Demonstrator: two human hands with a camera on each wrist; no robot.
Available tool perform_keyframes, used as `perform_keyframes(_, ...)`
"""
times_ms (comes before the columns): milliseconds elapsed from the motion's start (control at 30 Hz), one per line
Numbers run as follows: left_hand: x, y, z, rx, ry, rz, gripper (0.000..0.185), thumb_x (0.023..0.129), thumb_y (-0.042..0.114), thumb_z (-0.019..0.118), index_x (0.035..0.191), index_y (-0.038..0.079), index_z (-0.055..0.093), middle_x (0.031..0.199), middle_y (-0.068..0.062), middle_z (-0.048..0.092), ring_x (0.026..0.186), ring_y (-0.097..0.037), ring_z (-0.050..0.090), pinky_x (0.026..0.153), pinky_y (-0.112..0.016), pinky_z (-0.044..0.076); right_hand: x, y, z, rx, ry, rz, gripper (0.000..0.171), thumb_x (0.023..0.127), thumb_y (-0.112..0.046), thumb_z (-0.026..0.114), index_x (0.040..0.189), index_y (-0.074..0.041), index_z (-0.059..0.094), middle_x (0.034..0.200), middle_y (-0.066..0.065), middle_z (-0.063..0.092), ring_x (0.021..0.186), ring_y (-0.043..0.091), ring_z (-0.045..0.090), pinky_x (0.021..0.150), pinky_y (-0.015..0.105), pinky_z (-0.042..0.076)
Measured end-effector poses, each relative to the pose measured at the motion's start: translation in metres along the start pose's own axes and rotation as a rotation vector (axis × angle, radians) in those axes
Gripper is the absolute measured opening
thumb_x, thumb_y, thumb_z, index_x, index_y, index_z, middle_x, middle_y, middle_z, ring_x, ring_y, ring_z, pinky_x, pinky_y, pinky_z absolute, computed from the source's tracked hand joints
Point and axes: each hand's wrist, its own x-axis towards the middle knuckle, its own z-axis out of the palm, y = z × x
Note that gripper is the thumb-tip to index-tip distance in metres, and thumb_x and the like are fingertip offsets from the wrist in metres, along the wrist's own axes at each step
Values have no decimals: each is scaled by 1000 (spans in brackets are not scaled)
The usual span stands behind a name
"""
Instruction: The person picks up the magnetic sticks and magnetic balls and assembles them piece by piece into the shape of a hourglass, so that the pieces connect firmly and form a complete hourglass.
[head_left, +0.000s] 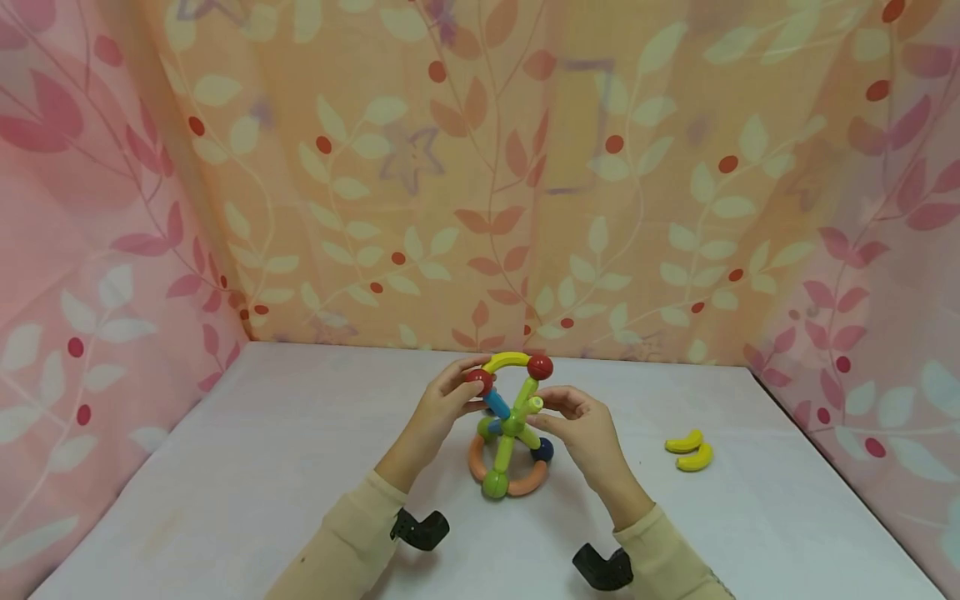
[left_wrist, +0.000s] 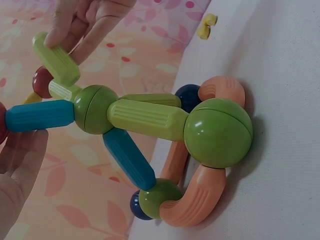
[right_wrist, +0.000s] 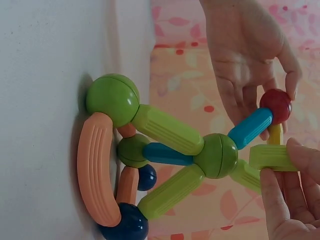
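Note:
A magnetic stick-and-ball structure stands on the table, with a green centre ball [left_wrist: 96,109] joining light green sticks and blue sticks [right_wrist: 252,128]. Its base is a ring of curved orange sticks [right_wrist: 95,167] between green balls [left_wrist: 218,133] and dark blue balls [right_wrist: 129,222]. On top, a yellow curved stick [head_left: 507,360] links two red balls. My left hand [head_left: 437,407] grips the left red ball [head_left: 480,382] between thumb and fingers. Between its thumb and fingertips, my right hand [head_left: 590,432] pinches a short light green stick [right_wrist: 272,157], close to the upper light green stick.
Two yellow curved sticks [head_left: 693,457] lie on the white table [head_left: 300,458] to the right. Patterned cloth [head_left: 480,208] encloses the back and sides. A black wrist mount [head_left: 422,531] sticks out from the left sleeve, another [head_left: 602,568] from the right.

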Motion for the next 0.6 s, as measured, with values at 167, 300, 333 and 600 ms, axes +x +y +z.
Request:
perform_keyframes(167,-1,1,0,-4,-5,0,41,103,17,50,143,11,49,137,-20,56,127,-35,55,103,-40,52,-1,-1,5,16,-3,3,29,84,-8,77,111,-3,69,115,9,68,111,15,62,87,20,55)
perform_keyframes(300,-2,1,0,0,2,-6,41,103,17,50,143,11,49,136,-20,56,125,-33,56,103,-40,52,-3,-1,8,-7,-15,-8,28,85,-10,77,111,-4,69,116,10,68,116,19,60,89,19,54)
perform_keyframes(333,-2,1,0,-1,2,-5,41,103,17,50,143,11,49,137,-20,56,125,-33,56,103,-41,52,-3,-1,9,-12,-11,-8,28,85,-10,77,110,-4,69,116,10,68,116,19,60,89,20,54)
perform_keyframes(600,-2,2,1,-3,3,-1,40,103,17,50,143,11,50,136,-20,57,124,-31,57,103,-41,53,-4,-1,5,-60,-16,-27,29,85,-9,77,113,-7,70,119,8,68,118,19,60,94,26,55)
